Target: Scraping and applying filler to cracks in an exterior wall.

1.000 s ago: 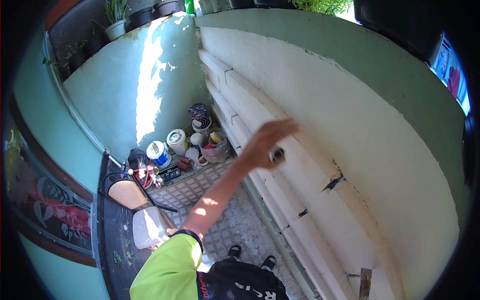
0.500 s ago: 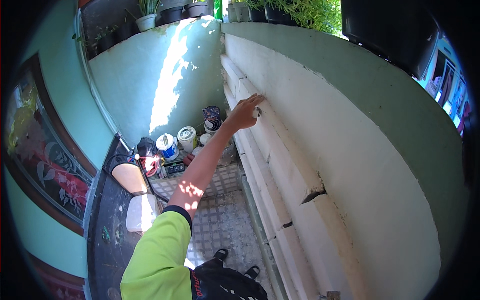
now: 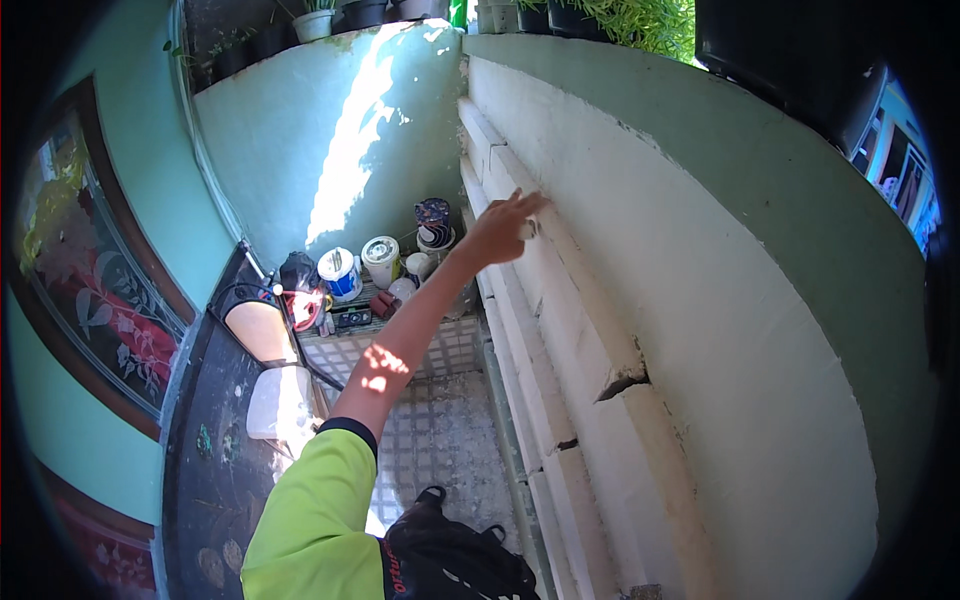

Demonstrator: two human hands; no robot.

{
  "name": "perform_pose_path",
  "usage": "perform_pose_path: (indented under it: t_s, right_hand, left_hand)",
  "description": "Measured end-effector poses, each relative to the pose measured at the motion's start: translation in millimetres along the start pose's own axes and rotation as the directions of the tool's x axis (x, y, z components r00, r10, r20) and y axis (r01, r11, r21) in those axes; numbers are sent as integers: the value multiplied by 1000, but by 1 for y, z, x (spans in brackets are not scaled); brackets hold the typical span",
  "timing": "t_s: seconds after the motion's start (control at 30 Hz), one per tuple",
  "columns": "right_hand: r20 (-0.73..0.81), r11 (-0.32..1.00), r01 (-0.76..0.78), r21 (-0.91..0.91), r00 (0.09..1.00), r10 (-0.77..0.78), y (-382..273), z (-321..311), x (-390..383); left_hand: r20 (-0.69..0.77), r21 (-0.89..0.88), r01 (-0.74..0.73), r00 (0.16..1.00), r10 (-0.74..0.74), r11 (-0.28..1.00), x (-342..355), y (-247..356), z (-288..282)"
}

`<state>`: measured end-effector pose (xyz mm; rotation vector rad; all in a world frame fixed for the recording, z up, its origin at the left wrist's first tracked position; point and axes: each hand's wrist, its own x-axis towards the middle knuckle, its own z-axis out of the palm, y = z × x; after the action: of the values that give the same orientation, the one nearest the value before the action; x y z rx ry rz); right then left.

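My left hand [image 3: 505,225] reaches out at the end of a raised forearm, its fingers stretched over the upper edge of a cream stepped ledge [image 3: 565,285] on the right-hand wall. Beneath the fingers, by the thumb, it holds a small pale object [image 3: 529,231], too small to make out. Cracked joints [image 3: 625,385] break the ledges nearer to me. My right hand is not in view.
Paint buckets [image 3: 340,277], a bag and hoses stand on a low tiled platform [image 3: 410,350] at the far end. A chair [image 3: 257,328] and white container [image 3: 277,405] line the left side. My sandalled feet are on the tiled floor. Potted plants [image 3: 316,22] top the walls.
Compared with a second ago, my left hand is farther along the ledge, away from me, with the small object moving along in it. The view has tilted and shifted.
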<state>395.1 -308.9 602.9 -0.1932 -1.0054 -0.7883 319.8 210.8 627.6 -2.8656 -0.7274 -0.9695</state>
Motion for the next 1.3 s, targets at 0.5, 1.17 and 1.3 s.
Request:
perform_pose_path:
  t_s: [0.5,1.17,1.3]
  right_hand:
    - [-13,984,-55,168,998,58,4,3,0]
    - [116,971,-222,84,970,212,-27,-10,1]
    - [94,988,-155,7,984,154,-21,-3,1]
  left_hand:
    - [40,-587,-373,873,486,719,-99,165,-74]
    - [188,-62,-323,925,329,944,-68,148,-65]
    - [103,-426,-479,817,567,768,-82,153,-74]
